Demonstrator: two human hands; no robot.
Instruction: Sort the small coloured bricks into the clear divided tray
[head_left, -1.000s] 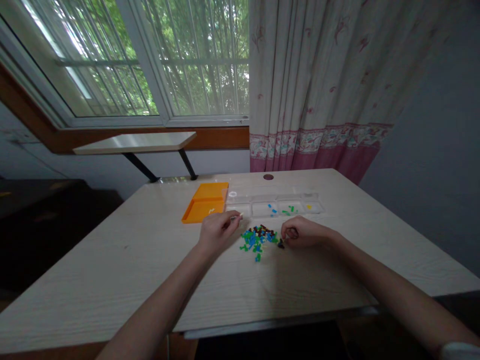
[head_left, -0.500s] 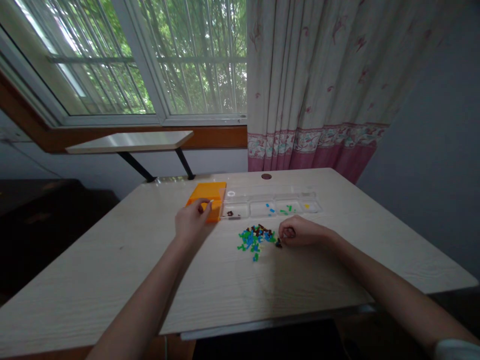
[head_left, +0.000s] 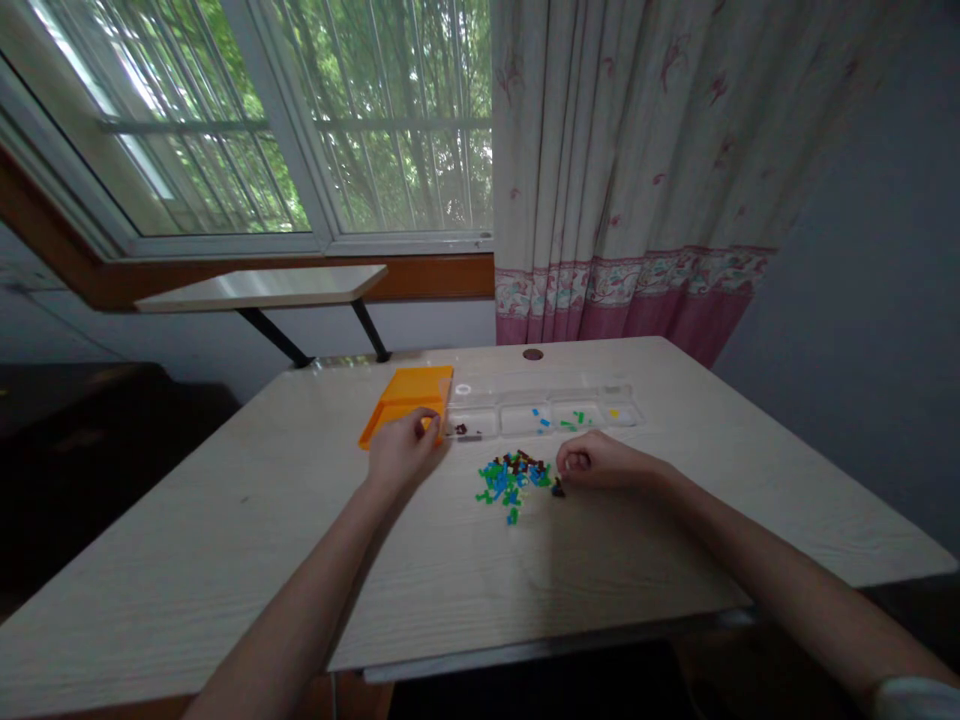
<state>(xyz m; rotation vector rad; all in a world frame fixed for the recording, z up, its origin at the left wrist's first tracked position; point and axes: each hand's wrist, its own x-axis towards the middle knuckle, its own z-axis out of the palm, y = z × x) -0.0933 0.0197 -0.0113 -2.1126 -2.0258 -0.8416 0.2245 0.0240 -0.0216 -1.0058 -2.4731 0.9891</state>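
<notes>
A heap of small blue, green and brown plastic pieces (head_left: 511, 476) lies on the pale wooden table (head_left: 225, 540). Behind it stands a clear compartment box (head_left: 544, 414) with brown, blue, green and yellow pieces in separate cells. My left hand (head_left: 403, 452) rests with fingers curled at the box's left end, against the orange lid (head_left: 405, 400); whether anything is in its fingers is hidden. My right hand (head_left: 600, 465) is closed in a loose fist at the heap's right edge, beside a dark piece (head_left: 557, 489).
A round cable hole (head_left: 533, 354) sits at the table's far edge. A small shelf (head_left: 262, 286) juts out under the window at the back left. A flowered curtain (head_left: 622, 160) hangs behind the table. The table's front edge is near my elbows.
My left hand swung left from the box's first cell to the orange lid, then came back a little towards the box. Brown pieces now show in that cell. My right hand stayed.
</notes>
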